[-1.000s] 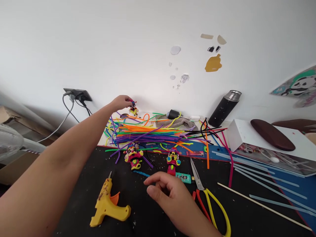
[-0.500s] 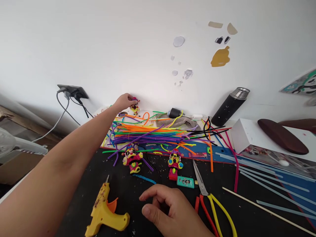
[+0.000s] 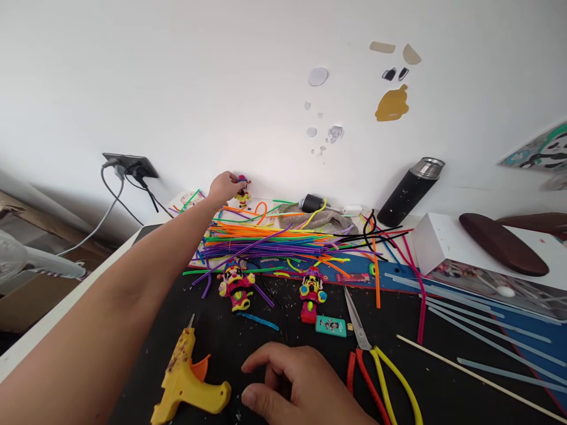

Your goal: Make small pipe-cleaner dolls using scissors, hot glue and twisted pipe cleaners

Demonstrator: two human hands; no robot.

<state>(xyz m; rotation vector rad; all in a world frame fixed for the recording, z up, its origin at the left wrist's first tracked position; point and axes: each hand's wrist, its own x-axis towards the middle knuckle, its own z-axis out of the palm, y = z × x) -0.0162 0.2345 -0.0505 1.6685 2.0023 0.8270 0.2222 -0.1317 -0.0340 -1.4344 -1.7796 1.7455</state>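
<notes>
My left hand [image 3: 225, 188] reaches far across the table, its fingers closed on the head of a small colourful figurine [image 3: 242, 199] that stands upright against the wall. Low in the middle, my right hand [image 3: 301, 378] holds nothing; its fingers are loosely curled, with a gap between thumb and forefinger. Two similar pink, yellow and blue figurines lie on the black mat: one on the left [image 3: 236, 287], one on the right [image 3: 312, 295] beside a teal lighter-like item [image 3: 331, 326]. A yellow hot glue gun [image 3: 190, 383] rests left of my right hand, and scissors with red and yellow handles [image 3: 365, 348] lie to its right.
A bundle of coloured pipe cleaners [image 3: 266, 242] stretches across the back. Behind it are a grey cloth [image 3: 319, 219] and a black flask [image 3: 410, 192]. On the right are a white box [image 3: 438, 236], translucent glue sticks [image 3: 491, 330] and a thin wooden stick [image 3: 469, 372].
My right hand has shifted slightly left and down. My left hand stays at the figurine by the wall, and the figurine shows a little more. The camera view has moved slightly.
</notes>
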